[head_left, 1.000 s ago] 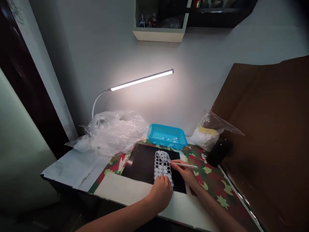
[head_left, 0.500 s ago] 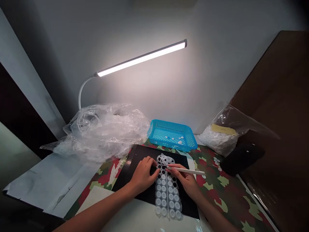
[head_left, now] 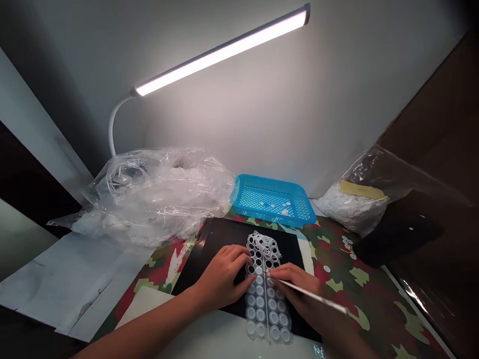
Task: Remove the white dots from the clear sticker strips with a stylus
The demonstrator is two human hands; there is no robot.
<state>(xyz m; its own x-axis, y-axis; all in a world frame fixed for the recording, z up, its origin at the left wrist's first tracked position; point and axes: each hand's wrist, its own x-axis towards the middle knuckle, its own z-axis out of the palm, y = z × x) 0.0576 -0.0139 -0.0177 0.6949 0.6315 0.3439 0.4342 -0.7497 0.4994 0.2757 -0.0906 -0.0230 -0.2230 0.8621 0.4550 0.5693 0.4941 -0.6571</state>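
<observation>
A long plastic sheet of round white discs (head_left: 261,315) lies on a black mat (head_left: 224,234). Its far part shows dark open rings, and crumpled ring webbing (head_left: 267,244) is bunched at the far end. My left hand (head_left: 226,274) is at the sheet's left edge, fingers bent and pressing on it, thumb lower down. In my right hand (head_left: 299,289) is a slim white pen-like tool (head_left: 314,295), pinched near its front. Its thin dark tip meets the sheet near the middle rib, around the uppermost discs. Exact contact is too small to tell.
A blue basket (head_left: 275,212) with a few white discs stands behind the mat. Large clear plastic bags (head_left: 160,199) fill the left, and a bag of white pieces (head_left: 352,212) stands right. Loose discs (head_left: 348,244) lie on the camouflage cloth. A lamp (head_left: 224,50) glows above.
The camera view has shifted. My right hand has moved nearer me along the sheet, and the tool's rear end now slopes down toward the right. My left hand stays at the sheet's left edge.
</observation>
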